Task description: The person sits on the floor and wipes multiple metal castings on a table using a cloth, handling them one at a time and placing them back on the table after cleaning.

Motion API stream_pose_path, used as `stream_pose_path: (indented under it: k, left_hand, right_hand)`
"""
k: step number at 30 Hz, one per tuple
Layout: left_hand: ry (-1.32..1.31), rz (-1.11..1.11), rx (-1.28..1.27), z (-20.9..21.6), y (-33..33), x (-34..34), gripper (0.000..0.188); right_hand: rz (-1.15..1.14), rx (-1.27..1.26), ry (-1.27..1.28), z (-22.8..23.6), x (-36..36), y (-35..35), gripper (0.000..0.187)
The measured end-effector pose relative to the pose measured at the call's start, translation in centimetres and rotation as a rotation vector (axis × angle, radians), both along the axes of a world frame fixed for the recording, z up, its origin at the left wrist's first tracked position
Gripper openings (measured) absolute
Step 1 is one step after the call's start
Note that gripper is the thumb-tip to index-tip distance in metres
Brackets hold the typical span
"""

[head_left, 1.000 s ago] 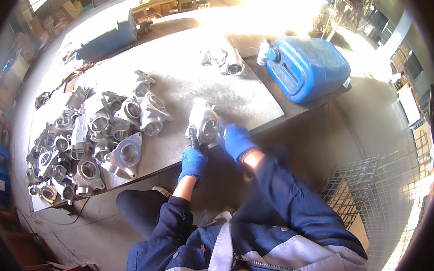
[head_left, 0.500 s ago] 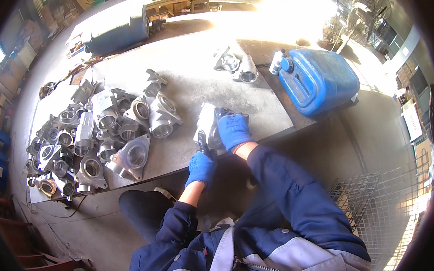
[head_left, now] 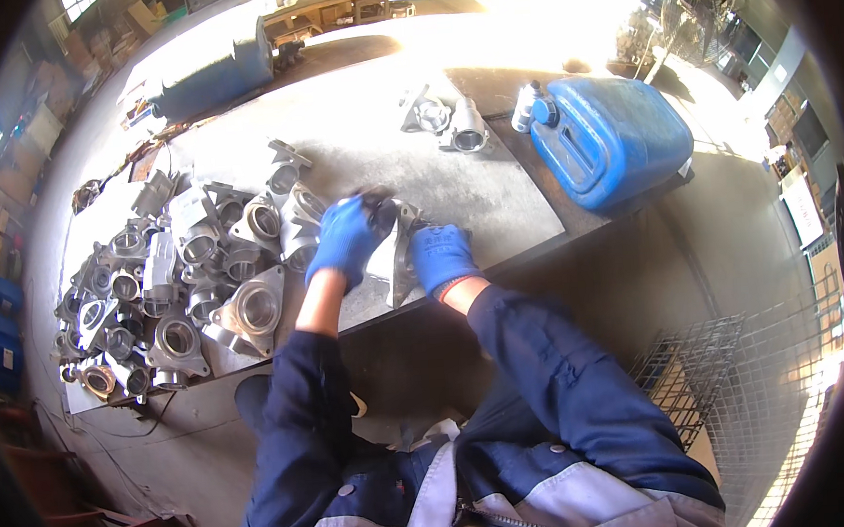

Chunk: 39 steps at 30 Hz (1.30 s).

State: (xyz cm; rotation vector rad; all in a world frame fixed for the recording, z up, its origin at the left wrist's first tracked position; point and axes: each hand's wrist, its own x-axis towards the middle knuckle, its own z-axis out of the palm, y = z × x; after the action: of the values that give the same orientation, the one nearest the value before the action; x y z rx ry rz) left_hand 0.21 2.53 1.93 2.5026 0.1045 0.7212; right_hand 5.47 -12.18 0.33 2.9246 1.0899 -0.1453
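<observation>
A grey metal casting (head_left: 399,265) with a flange is tilted up at the table's front edge, between my two gloved hands. My right hand (head_left: 444,255), in a blue glove with dark-coated fingers, is closed on its right side. My left hand (head_left: 345,239), gloved alike, is at the casting's upper left; its fingers are smeared by motion, so their grip does not show. Just left of that hand, a pipe-shaped casting (head_left: 297,242) stands partly hidden behind the glove. Many similar castings (head_left: 177,338) crowd the left part of the table.
Two castings (head_left: 469,137) stand at the back right of the grey metal tabletop (head_left: 520,200). Beyond them are a blue plastic canister (head_left: 617,140) and a small white bottle (head_left: 526,107). A wire mesh cage (head_left: 739,389) is on the right, below table height.
My left hand has moved up and left from the casting's lower end to its upper left. The casting has turned and tilted; my right hand has shifted slightly down and left.
</observation>
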Motion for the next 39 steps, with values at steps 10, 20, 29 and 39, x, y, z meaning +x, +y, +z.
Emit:
stream_pose_path:
  k: [10, 20, 29, 39]
  left_hand:
    - [0.372, -0.374, -0.062, -1.4, 1.6, 4.5, 0.022]
    - [0.376, -0.31, -0.087, -2.8, 1.3, 5.1, 0.035]
    - [0.077, 0.011, -0.168, -1.9, -1.0, 1.8, 0.046]
    - [0.192, 0.374, -0.715, -10.6, -8.4, -9.3, 0.032]
  right_hand:
    - [0.042, 0.024, 0.025, 0.1, -3.5, -0.3, 0.016]
    - [0.062, 0.371, -0.025, -6.3, -8.7, -3.0, 0.016]
    - [-0.012, 0.223, 0.113, -17.6, -13.4, -9.2, 0.028]
    - [0.158, 0.455, 0.441, -5.4, -0.5, -4.3, 0.04]
